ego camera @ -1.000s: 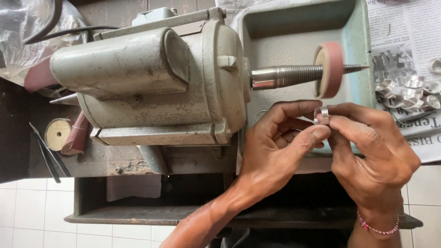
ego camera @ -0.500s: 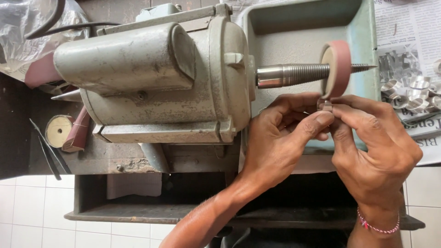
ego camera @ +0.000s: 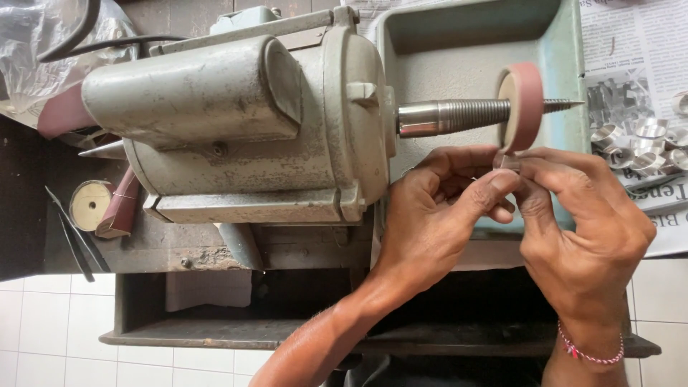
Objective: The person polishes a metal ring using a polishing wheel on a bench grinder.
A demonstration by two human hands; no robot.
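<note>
We see a big grey-green motor point(ego camera: 236, 122) filling the tabletop point(ego camera: 172, 247), its threaded shaft point(ego camera: 459, 116) carrying a pink wheel point(ego camera: 527, 104) over a green tray point(ego camera: 466, 43). Printed newspaper point(ego camera: 638, 50) lies flat at the right, with a heap of shiny metal rings point(ego camera: 641, 147) on it; crumpled clear plastic point(ego camera: 29, 50) sits top left. Our left hand point(ego camera: 444, 208) and right hand point(ego camera: 580, 222) meet just under the wheel, each grip narrow, pinching a small metal ring point(ego camera: 507, 161) that touches the wheel's lower edge. The ring is mostly hidden by fingertips. White floor tiles point(ego camera: 43, 330) show below.
</note>
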